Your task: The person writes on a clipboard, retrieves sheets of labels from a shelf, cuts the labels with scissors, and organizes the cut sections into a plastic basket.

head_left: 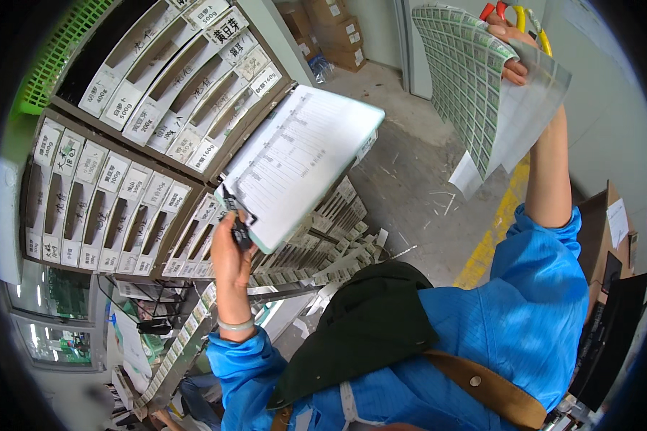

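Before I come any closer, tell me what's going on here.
A person in blue sleeves has both hands full. The left hand grips a clipboard at its black clip, with a printed page face up on it. The right hand is raised, its fingers holding loose grid-printed sheets. A rack of labelled slots stands to the left.

Blue sleeves (539, 258), pale bangle (237, 327), dark cloth (363, 327); brown strap (499, 400), round stud (475, 381)
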### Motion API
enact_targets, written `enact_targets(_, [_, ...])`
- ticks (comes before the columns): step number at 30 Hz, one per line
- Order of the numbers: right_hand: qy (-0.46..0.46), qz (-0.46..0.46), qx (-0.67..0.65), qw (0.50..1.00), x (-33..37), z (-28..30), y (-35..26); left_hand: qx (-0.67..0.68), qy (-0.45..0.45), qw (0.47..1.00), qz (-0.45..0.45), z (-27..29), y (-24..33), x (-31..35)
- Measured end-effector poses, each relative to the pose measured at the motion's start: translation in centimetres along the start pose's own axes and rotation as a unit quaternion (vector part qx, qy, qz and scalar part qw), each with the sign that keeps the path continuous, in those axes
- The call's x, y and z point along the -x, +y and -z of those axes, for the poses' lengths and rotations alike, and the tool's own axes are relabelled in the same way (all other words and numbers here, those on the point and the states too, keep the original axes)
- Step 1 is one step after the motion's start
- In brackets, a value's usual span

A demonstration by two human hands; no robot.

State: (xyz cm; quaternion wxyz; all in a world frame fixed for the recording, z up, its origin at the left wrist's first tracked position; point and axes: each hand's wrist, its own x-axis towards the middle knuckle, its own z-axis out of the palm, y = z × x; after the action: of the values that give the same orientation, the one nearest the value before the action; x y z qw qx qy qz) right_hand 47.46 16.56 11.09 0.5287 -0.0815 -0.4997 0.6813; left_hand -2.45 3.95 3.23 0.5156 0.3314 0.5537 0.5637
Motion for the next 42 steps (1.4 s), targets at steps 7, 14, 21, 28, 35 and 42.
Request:
enact_targets(7, [0.174, 0.024, 0.237, 0.955, -0.9, -7.9, 0.4, -0.150, -0.095, 0.983, 0.042, 2.4, 0.2, 0.2])
enact_targets(14, [0.181, 0.057, 0.238, 0.953, -1.4, -12.0, 0.1, -0.240, -0.060, 0.957, -0.150, 2.3, 6.3, -0.1])
enact_targets(21, [0.102, 0.048, 0.216, 0.970, -3.4, -15.3, -0.7, -0.004, -0.085, 0.953, -0.289, -6.6, 12.0, -6.4])
enact_targets(28, [0.003, 0.075, 0.234, 0.969, -4.8, -15.7, -2.5, 0.143, -0.137, 0.921, -0.334, -11.1, 12.3, -10.7])
enact_targets(35, [0.030, 0.244, 0.289, 0.925, -7.1, -16.5, -4.3, 0.091, -0.171, 0.920, -0.340, -12.3, 9.1, -7.4])
enact_targets(42, [0.021, 0.395, 0.265, 0.879, -9.7, -19.3, -8.4, 0.062, -0.232, 0.927, -0.287, -12.4, 8.1, -1.8])
